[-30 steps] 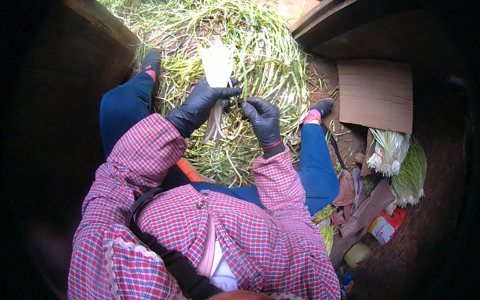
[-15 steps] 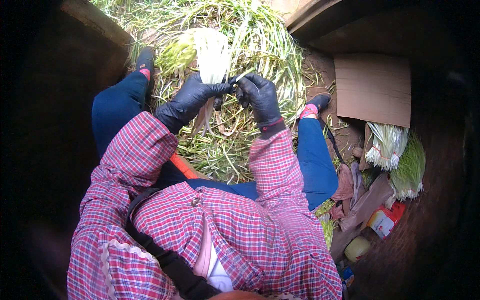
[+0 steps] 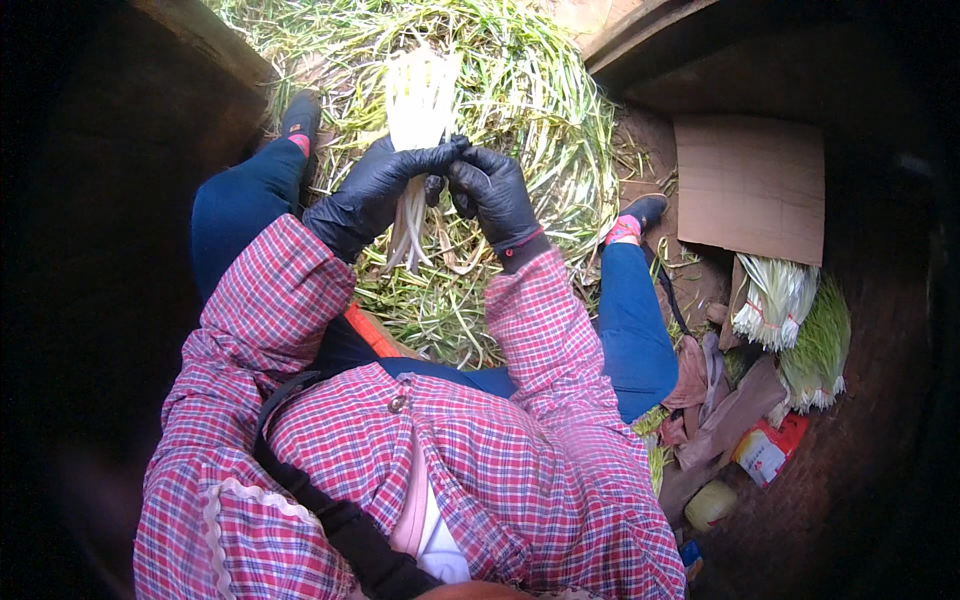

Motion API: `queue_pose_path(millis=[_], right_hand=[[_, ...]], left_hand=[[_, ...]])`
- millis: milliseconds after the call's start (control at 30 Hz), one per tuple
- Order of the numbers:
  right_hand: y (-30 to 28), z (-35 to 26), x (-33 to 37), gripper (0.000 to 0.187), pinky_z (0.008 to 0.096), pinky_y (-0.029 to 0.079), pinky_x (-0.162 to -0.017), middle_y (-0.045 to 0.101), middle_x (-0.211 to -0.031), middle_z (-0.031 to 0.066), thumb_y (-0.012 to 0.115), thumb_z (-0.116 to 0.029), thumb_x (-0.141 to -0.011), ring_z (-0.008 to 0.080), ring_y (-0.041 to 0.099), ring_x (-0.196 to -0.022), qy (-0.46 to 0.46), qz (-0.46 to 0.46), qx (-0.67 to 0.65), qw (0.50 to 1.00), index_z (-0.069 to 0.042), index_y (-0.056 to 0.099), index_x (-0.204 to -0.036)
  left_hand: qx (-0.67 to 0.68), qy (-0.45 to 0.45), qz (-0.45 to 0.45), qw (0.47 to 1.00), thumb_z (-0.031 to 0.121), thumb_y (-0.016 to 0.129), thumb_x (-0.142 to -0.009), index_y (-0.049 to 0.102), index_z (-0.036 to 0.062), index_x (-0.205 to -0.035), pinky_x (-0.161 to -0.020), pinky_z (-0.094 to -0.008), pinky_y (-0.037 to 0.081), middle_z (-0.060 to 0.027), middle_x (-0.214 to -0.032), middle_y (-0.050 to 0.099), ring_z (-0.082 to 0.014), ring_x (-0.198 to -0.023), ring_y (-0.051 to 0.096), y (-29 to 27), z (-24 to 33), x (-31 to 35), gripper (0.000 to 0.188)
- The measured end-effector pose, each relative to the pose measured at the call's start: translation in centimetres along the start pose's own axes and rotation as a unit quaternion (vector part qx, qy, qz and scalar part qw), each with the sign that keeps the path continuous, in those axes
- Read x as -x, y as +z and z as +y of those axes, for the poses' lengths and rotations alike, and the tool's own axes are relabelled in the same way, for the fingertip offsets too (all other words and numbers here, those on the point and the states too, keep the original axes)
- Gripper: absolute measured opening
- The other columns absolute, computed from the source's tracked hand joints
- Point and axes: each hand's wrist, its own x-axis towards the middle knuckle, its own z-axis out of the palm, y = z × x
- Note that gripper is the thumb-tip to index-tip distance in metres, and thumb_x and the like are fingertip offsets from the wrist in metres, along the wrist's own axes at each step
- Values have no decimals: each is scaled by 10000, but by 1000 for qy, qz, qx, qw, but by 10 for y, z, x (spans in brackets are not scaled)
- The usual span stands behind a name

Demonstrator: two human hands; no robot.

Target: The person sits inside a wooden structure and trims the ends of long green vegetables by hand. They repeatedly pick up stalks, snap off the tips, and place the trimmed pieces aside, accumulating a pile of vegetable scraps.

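My left hand (image 3: 368, 200), in a black glove, is closed round a bunch of pale chive-like stalks (image 3: 420, 100). The bunch's white part lies beyond the hand, and thin loose ends hang below it toward me. My right hand (image 3: 492, 195), gloved too, is closed in a pinch, its fingertips against those of the left at the bunch's right side. Whatever sits between the right fingers is hidden. Under both hands spreads a thick heap of green and yellowish stalks and leaves (image 3: 530, 120).
At the right, a cardboard sheet (image 3: 750, 185) stands above a tied white bunch (image 3: 775, 300) and a green-leaved bunch (image 3: 818, 345). Nearer are a red and white packet (image 3: 770, 450) and a rounded pale-green object (image 3: 710, 505). My legs flank the heap; a wooden edge (image 3: 205, 40) rises far left.
The pale stalk that stuck out of my right fingers no longer shows. My right hand has moved slightly left and down, against the left fingertips. The bunch's yellow-green tops show less.
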Motion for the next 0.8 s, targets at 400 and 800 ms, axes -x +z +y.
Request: queue_pose_path(millis=[400,800], right_hand=[[-81,98,62,197,423,463,-570,597,-711,162,608,-303,-697,339,583,-653,50,34,629,775,-115,634,-749],[-3,26,25,256,264,465,-725,606,-914,94,562,-182,-844,148,571,-802,-43,-46,187,980,7,572,-1016]], left_hand=[[22,36,-16,999,177,592,-793,513,-6,-1100,-573,-183,436,-96,-1053,593,-76,-642,510,-20,27,1,366],[-44,-4,11,999,186,579,-809,539,21,-1023,-508,-214,420,-20,-731,560,-103,-598,522,-7,5,-2,273]])
